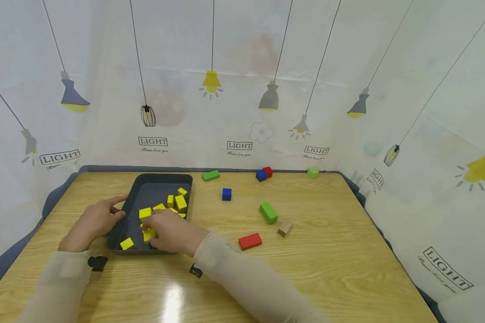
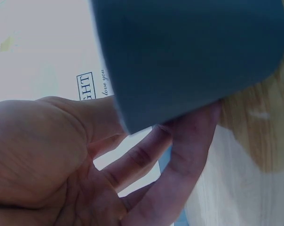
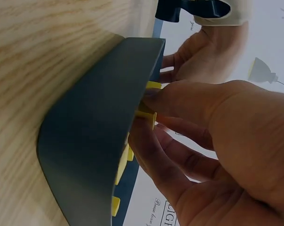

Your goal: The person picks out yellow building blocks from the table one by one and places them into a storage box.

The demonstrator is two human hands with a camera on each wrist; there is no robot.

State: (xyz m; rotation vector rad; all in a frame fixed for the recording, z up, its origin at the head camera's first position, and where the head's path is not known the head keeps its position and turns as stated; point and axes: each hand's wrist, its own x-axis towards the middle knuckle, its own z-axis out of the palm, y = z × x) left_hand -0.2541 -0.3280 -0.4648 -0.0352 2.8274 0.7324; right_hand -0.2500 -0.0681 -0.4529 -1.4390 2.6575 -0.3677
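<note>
A dark grey tray (image 1: 153, 178) stands at the left of the table with several yellow blocks (image 1: 180, 203) inside it. My left hand (image 1: 98, 220) grips the tray's left side, thumb at the rim and fingers against the outer wall (image 2: 189, 56). Over the tray's front part, my right hand (image 1: 174, 231) reaches in among the blocks. In the right wrist view its thumb and index finger pinch a yellow block (image 3: 146, 115), partly hidden behind the tray wall (image 3: 95, 122). Another yellow block (image 1: 127, 244) lies in the near left corner.
Right of the tray lie a red block (image 1: 250, 241), a wooden block (image 1: 284, 228), a green block (image 1: 268, 212) and a blue cube (image 1: 227, 194). Farther back are a green block (image 1: 211, 175), a blue block (image 1: 261, 175) beside a red one (image 1: 268, 171), and a light green block (image 1: 313, 172).
</note>
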